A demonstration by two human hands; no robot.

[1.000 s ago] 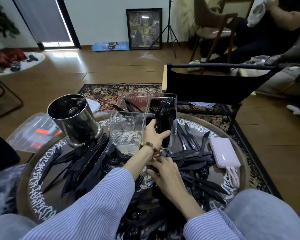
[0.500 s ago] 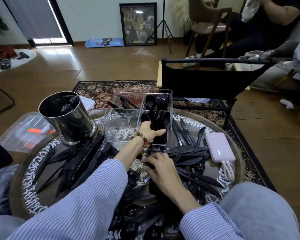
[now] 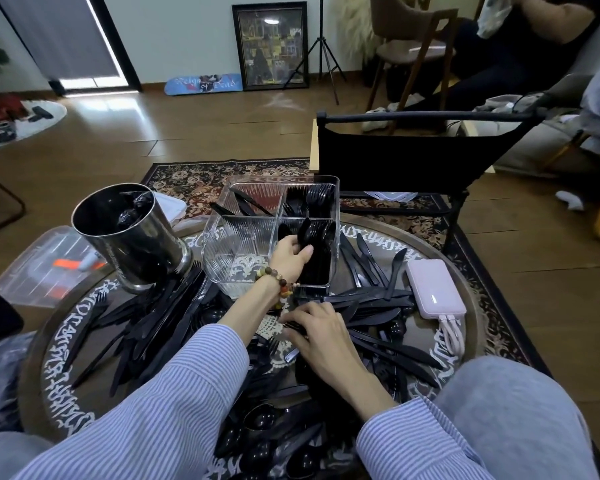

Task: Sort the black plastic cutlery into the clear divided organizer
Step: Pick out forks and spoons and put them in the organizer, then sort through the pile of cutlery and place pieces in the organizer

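The round glass-topped counter [image 3: 465, 299] with pale lettering round its rim carries everything, and most of it is strewn with loose black plastic cutlery [image 3: 378, 306], knives, forks and spoons lying crossed over one another. To the left stands a tall shiny metal canister [image 3: 129, 237] with dark pieces in it. Just right of that sits the clear ribbed plastic organizer with four compartments [image 3: 236, 251]: knives lean in the far left cell, forks stand in the far right, spoons fill the near right, and the near left looks bare. A pink power bank with white cables [image 3: 435, 289] lies at the right edge. The left hand [image 3: 290, 256] reaches over the organizer's near wall into the spoon cell, fingers curled round the black spoons [image 3: 314, 244] there; whether it is setting one in or steadying the bunch cannot be told. The right hand [image 3: 314, 332] lies palm down on the heap, fingertips pinching a few dark handles. The step in hand appears to be loading spoons; next the left hand should let go and withdraw while the right lifts its pick and matches it to a cell.
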